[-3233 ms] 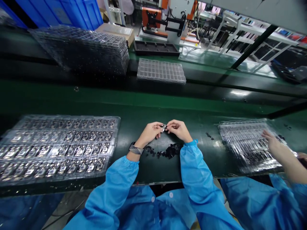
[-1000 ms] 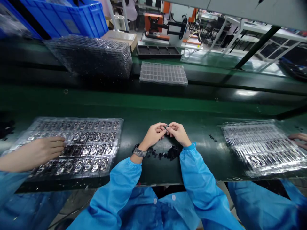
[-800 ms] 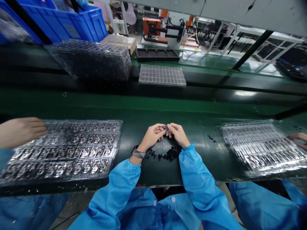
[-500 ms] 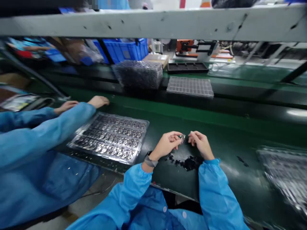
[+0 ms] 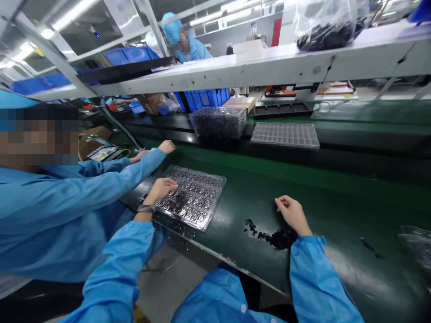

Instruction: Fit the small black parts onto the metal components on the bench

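Observation:
My left hand (image 5: 162, 189) reaches over the left part of a clear plastic tray (image 5: 220, 181) filled with rows of small metallic parts (image 5: 194, 200). Its fingertips are pinched together just above the parts; whatever is between them is hidden. On the green work surface, my right hand (image 5: 292, 214) rests with thumb and fingers closed together, and I cannot make out anything in them. Beside and below it lies a pile of small black pieces (image 5: 281, 239), trailing off to the left.
A co-worker's arm (image 5: 134, 168) stretches in from the left behind the tray. Stacked clear trays (image 5: 218, 123), an empty-looking clear tray (image 5: 285, 135) and a black tray (image 5: 283, 110) stand at the back. Another clear tray (image 5: 417, 244) is at the right edge. A shelf beam (image 5: 235, 74) crosses above.
My left hand has moved left from beside my right hand to above the filled tray; the small metallic part it held is out of sight. The view has turned up and left.

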The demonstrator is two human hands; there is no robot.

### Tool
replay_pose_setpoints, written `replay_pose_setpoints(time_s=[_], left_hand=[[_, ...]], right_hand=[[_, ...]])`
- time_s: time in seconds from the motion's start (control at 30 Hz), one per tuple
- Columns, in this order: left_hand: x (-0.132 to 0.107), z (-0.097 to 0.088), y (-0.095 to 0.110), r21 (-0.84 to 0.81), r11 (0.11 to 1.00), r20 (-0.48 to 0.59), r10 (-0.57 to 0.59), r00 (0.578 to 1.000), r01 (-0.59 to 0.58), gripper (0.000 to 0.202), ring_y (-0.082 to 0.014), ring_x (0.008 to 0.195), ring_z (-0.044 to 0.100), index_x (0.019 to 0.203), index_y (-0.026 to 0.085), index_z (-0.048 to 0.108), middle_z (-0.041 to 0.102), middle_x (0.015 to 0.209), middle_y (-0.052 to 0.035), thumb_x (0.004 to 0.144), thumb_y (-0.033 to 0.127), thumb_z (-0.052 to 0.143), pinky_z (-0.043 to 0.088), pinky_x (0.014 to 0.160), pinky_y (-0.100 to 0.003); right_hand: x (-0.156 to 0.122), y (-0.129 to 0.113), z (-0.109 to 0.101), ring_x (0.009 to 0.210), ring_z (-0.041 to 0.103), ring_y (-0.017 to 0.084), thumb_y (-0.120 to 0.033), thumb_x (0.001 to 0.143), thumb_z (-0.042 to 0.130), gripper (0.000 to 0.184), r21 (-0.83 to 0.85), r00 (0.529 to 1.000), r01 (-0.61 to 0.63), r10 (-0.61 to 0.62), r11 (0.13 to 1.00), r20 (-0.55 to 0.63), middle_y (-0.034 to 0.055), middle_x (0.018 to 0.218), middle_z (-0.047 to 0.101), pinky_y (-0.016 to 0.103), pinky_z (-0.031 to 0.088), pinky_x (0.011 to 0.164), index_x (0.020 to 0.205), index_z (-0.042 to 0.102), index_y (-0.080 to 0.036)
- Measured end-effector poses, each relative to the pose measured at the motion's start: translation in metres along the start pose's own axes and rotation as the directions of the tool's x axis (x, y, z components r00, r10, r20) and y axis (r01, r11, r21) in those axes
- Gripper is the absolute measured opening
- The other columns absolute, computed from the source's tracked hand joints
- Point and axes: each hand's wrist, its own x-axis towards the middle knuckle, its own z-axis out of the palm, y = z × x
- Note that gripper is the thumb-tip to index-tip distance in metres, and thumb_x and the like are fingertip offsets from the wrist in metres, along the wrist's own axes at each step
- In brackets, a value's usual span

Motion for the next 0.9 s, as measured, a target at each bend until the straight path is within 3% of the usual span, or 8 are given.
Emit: replay_pose_setpoints(time_s=[0.13,0.3,0.57,0.77,0.9], left_hand=[[0.022,0.009,0.0,0.044,0.999,0.052,-0.016,0.998,0.014,0.026,-0.0148,0.054,0.052,0.065,0.015,0.063,0.06,0.051,-0.0002,0.053,0.029,0.082,0.037,0.05,-0.023],[0.033,0.017,0.0,0.08,0.997,0.06,0.006,0.998,-0.011,0.023,-0.0148,0.052,0.05,0.063,0.015,0.065,0.058,0.049,0.0,0.052,0.028,0.08,0.034,0.049,-0.023],[0.042,0.019,-0.01,0.124,0.988,0.045,0.088,0.995,-0.093,0.029,-0.0187,0.064,0.057,0.064,0.017,0.069,0.064,0.057,-0.0016,0.049,0.034,0.086,0.042,0.061,-0.024],[0.043,0.012,-0.003,0.305,0.935,0.034,0.18,0.983,-0.182,0.029,-0.0248,0.072,0.065,0.069,0.018,0.072,0.072,0.066,-0.006,0.061,0.045,0.077,0.047,0.066,-0.027],[0.032,0.023,0.022,0.326,0.893,0.094,0.295,0.951,-0.31,0.042,-0.0282,0.086,0.069,0.085,0.017,0.075,0.078,0.089,-0.0104,0.072,0.056,0.066,0.051,0.076,-0.03]], right_hand=[[0.002,0.004,0.0,0.057,0.064,0.024,-0.061,0.084,0.052,0.041,-0.007,1.0,-0.005,0.005,1.0,-0.014,0.0064,0.059,0.068,0.033,0.043,0.061,0.071,0.059,-0.023],[0.002,0.006,0.002,0.057,0.064,0.023,-0.057,0.085,0.051,0.037,-0.027,1.0,0.0,0.0,1.0,-0.011,0.0053,0.059,0.068,0.032,0.043,0.062,0.071,0.059,-0.023],[0.002,0.008,0.002,0.059,0.063,0.022,-0.049,0.088,0.05,0.03,-0.087,1.0,0.008,-0.005,0.996,0.029,0.0036,0.06,0.067,0.031,0.042,0.063,0.074,0.059,-0.023],[-0.003,-0.003,-0.001,0.06,0.059,0.018,-0.034,0.084,0.059,0.017,-0.179,0.978,0.062,-0.024,0.982,0.207,0.0019,0.064,0.067,0.027,0.038,0.06,0.076,0.068,-0.021],[-0.01,-0.023,0.003,0.065,0.062,0.015,-0.02,0.079,0.066,0.007,-0.257,0.926,0.092,0.012,0.962,0.377,-0.0011,0.069,0.07,0.024,0.037,0.063,0.081,0.073,-0.021]])
